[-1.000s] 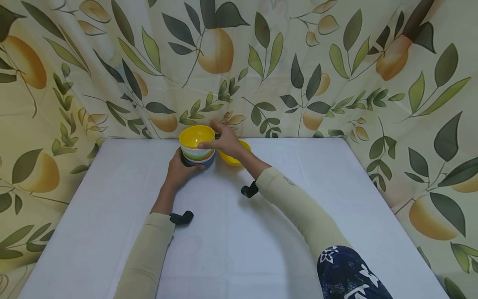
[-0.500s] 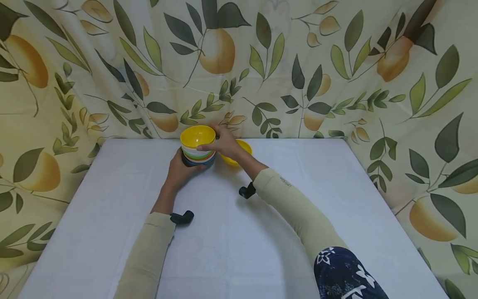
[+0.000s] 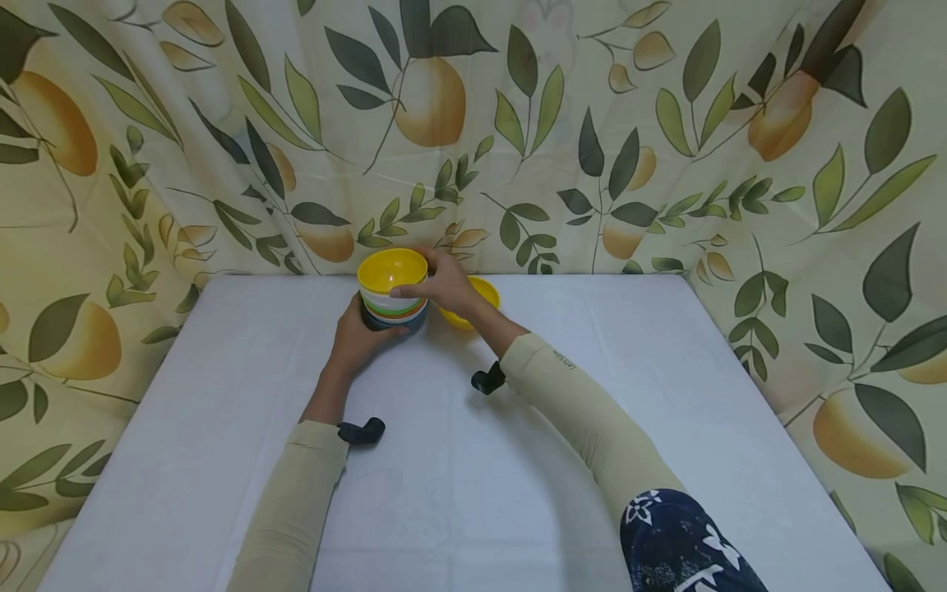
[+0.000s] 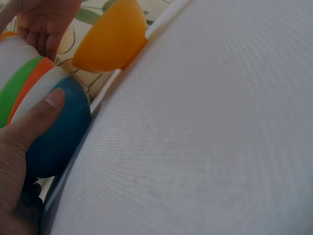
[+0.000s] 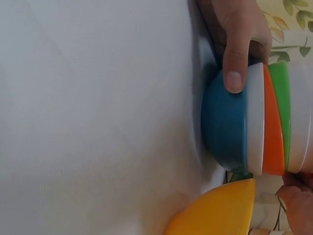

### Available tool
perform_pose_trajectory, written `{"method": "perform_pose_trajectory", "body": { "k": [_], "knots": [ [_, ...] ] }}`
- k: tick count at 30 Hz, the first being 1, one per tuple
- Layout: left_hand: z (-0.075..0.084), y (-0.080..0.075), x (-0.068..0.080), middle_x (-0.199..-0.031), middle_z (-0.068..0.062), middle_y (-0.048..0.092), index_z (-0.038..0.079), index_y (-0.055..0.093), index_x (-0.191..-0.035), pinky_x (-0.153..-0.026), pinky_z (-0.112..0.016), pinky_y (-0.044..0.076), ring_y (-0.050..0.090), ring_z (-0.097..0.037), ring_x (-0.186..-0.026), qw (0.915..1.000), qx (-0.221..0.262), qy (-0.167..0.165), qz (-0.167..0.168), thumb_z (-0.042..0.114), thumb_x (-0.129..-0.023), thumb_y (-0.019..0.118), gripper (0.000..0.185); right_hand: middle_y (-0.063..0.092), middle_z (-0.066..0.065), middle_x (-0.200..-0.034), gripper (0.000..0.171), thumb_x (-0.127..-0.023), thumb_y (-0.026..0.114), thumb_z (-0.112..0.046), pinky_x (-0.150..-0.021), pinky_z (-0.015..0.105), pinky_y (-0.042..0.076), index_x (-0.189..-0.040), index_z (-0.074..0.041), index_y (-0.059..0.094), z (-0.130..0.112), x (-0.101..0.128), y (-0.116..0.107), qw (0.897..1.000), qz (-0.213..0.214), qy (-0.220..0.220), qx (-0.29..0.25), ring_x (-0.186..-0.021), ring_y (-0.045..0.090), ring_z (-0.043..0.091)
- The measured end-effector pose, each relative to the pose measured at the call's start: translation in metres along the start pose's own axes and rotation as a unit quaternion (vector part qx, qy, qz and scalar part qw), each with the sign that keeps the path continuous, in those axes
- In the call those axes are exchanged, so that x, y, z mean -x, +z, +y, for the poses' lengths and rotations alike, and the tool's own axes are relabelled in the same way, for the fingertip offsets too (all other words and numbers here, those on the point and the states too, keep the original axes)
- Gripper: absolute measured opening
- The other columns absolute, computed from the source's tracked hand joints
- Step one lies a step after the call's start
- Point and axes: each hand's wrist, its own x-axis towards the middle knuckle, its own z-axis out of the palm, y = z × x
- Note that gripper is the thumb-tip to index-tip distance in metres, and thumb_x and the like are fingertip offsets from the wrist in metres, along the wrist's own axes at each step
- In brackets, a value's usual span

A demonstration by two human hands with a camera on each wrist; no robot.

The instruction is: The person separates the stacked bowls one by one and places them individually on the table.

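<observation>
A stack of nested bowls stands at the table's far edge. From the bottom come a blue bowl (image 5: 225, 125), a white bowl (image 5: 255, 142), an orange bowl (image 5: 274, 137), a green bowl (image 5: 281, 93) and more white (image 5: 299, 117). On top is a yellow bowl (image 3: 390, 270), its opening facing up. My left hand (image 3: 357, 335) grips the blue bowl low on the left, thumb across its front. My right hand (image 3: 448, 285) holds the top of the stack, thumb at the yellow rim; its other fingers are mostly hidden behind.
Just right of the stack, partly behind my right wrist, a second yellow bowl (image 4: 113, 39) sits on the table. A white cloth (image 3: 444, 460) covers the tabletop. Behind it hangs a curtain (image 3: 547, 181) printed with fruit and leaves.
Both hands keep their hold on the stack, which stays in place. My right forearm has shifted slightly left.
</observation>
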Motion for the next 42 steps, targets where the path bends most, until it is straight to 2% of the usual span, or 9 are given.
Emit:
{"method": "perform_pose_trajectory", "body": {
  "k": [3, 10, 16, 20, 28, 37, 42],
  "knots": [
    [-0.001, 0.000, 0.000, -0.153, -0.011, 0.050, 0.013, 0.032, -0.162, -0.121, -0.048, 0.035, 0.047, -0.030, -0.141, 1.0000, -0.002, 0.000, 0.000, 0.035, -0.079, 0.095, 0.106, 0.063, 0.007, -0.139, 0.081, -0.085, 0.091, -0.026, -0.106, 0.029, 0.050, -0.152, -0.005, 0.053, 0.001, 0.000, 0.000, 1.000, 0.004, -0.008, -0.003, -0.122, 0.060, 0.019],
    [-0.001, 0.000, -0.001, -0.152, -0.011, 0.051, 0.013, 0.033, -0.161, -0.121, -0.049, 0.035, 0.047, -0.030, -0.140, 1.0000, 0.002, -0.002, -0.001, 0.034, -0.079, 0.096, 0.105, 0.061, 0.008, -0.143, 0.085, -0.084, 0.092, -0.029, -0.108, 0.030, 0.049, -0.154, -0.004, 0.051, 0.004, 0.002, 0.001, 1.000, 0.020, -0.003, -0.011, -0.125, 0.059, 0.019],
    [0.001, -0.001, -0.001, -0.152, -0.011, 0.051, 0.012, 0.032, -0.161, -0.121, -0.050, 0.036, 0.048, -0.031, -0.139, 1.0000, 0.001, 0.000, -0.003, 0.036, -0.078, 0.096, 0.107, 0.068, 0.005, -0.132, 0.070, -0.086, 0.089, -0.020, -0.102, 0.030, 0.054, -0.147, -0.005, 0.058, 0.000, 0.002, -0.001, 0.997, 0.031, -0.032, -0.057, -0.115, 0.064, 0.019],
    [0.001, -0.002, 0.001, -0.152, -0.012, 0.051, 0.012, 0.032, -0.161, -0.121, -0.050, 0.035, 0.048, -0.031, -0.140, 0.9999, 0.002, -0.012, -0.001, 0.036, -0.078, 0.096, 0.108, 0.069, 0.005, -0.130, 0.068, -0.086, 0.089, -0.016, -0.099, 0.032, 0.056, -0.147, -0.005, 0.058, -0.005, 0.004, -0.004, 0.996, 0.033, -0.033, -0.080, -0.112, 0.066, 0.021],
    [0.003, 0.000, 0.002, -0.155, -0.012, 0.049, 0.013, 0.031, -0.163, -0.122, -0.050, 0.034, 0.045, -0.031, -0.142, 1.0000, 0.005, -0.008, 0.002, 0.036, -0.076, 0.097, 0.112, 0.067, 0.006, -0.135, 0.074, -0.087, 0.088, -0.017, -0.104, 0.029, 0.053, -0.151, -0.005, 0.054, -0.016, 0.011, -0.019, 0.994, 0.066, -0.031, -0.083, -0.117, 0.063, 0.020],
    [0.002, 0.000, 0.000, -0.160, -0.015, 0.044, 0.010, 0.027, -0.165, -0.124, -0.051, 0.031, 0.041, -0.033, -0.147, 0.9998, -0.004, -0.018, -0.002, 0.038, -0.076, 0.097, 0.116, 0.065, 0.008, -0.133, 0.076, -0.089, 0.088, -0.020, -0.099, 0.031, 0.057, -0.154, -0.007, 0.052, -0.013, 0.020, -0.038, 0.989, 0.106, -0.013, -0.104, -0.111, 0.063, 0.024],
    [0.002, -0.001, 0.001, -0.161, -0.015, 0.043, 0.010, 0.025, -0.165, -0.124, -0.051, 0.030, 0.040, -0.033, -0.148, 0.9998, -0.004, -0.019, -0.004, 0.036, -0.076, 0.097, 0.118, 0.061, 0.009, -0.137, 0.077, -0.090, 0.087, -0.020, -0.101, 0.031, 0.056, -0.155, -0.005, 0.049, -0.013, 0.026, -0.046, 0.987, 0.115, -0.009, -0.114, -0.115, 0.062, 0.024]
  ]
}}
